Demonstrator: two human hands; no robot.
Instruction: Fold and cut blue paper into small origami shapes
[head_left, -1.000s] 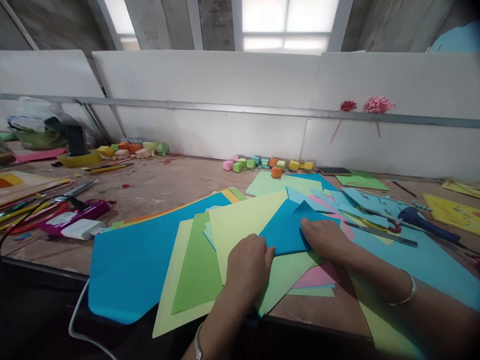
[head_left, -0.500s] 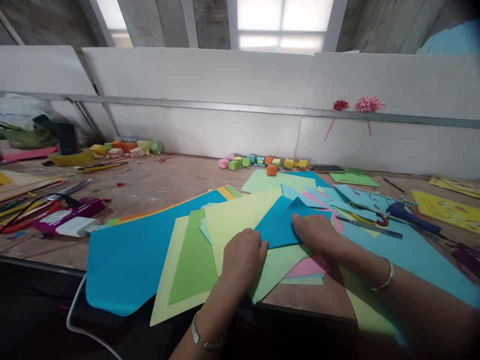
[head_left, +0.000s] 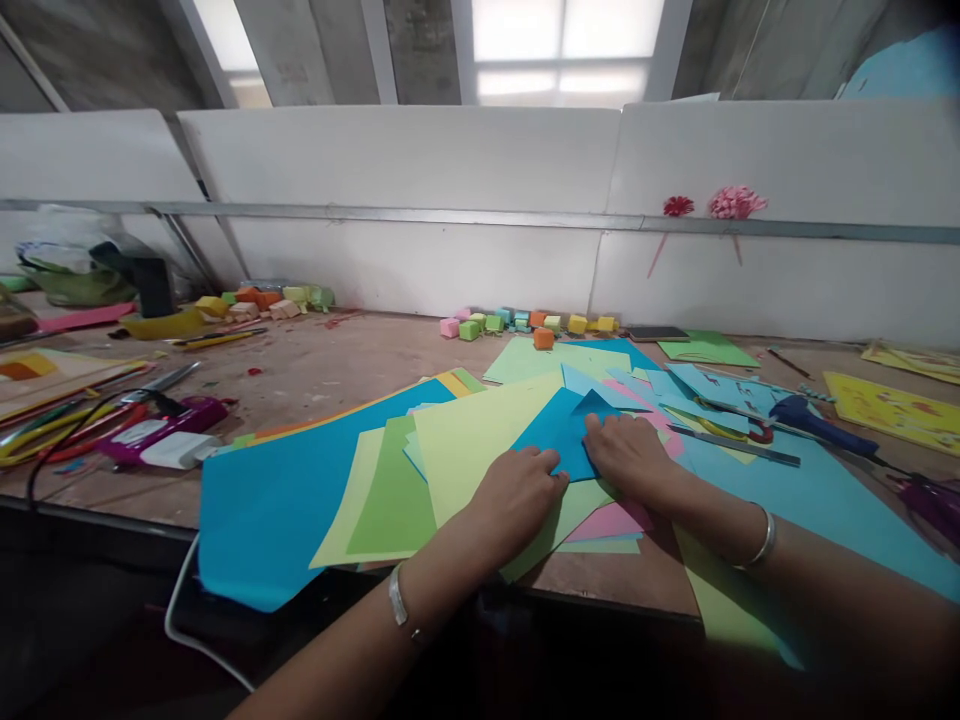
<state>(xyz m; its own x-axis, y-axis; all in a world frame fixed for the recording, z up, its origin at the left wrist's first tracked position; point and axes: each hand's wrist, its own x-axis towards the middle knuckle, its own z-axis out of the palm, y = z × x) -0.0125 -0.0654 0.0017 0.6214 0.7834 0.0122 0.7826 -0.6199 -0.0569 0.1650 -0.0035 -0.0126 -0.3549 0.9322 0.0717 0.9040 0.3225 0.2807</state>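
Note:
A folded piece of blue paper [head_left: 551, 422] lies on top of the loose coloured sheets, with a small pointed flap standing up at its far right. My left hand [head_left: 517, 500] is closed at its near left edge, fingers curled over the paper. At the right side, my right hand [head_left: 628, 455] pinches the paper just below the raised flap. The fingers hide part of the near edge. Under and beside my left hand spreads a pale yellow sheet [head_left: 472, 430], and a green sheet [head_left: 394, 490] lies left of it.
A large blue sheet [head_left: 277, 500] hangs over the table's front edge. Scissors [head_left: 716, 420], a metal ruler or blade [head_left: 739, 445] and a blue glue gun [head_left: 817, 425] lie to the right. Small paper cubes [head_left: 544, 338] stand at the back. A purple glue gun [head_left: 161, 430] lies left.
My left hand has moved right and slightly up along the paper's near edge, closer to my right hand. The right hand stays at the flap. The view has shifted slightly.

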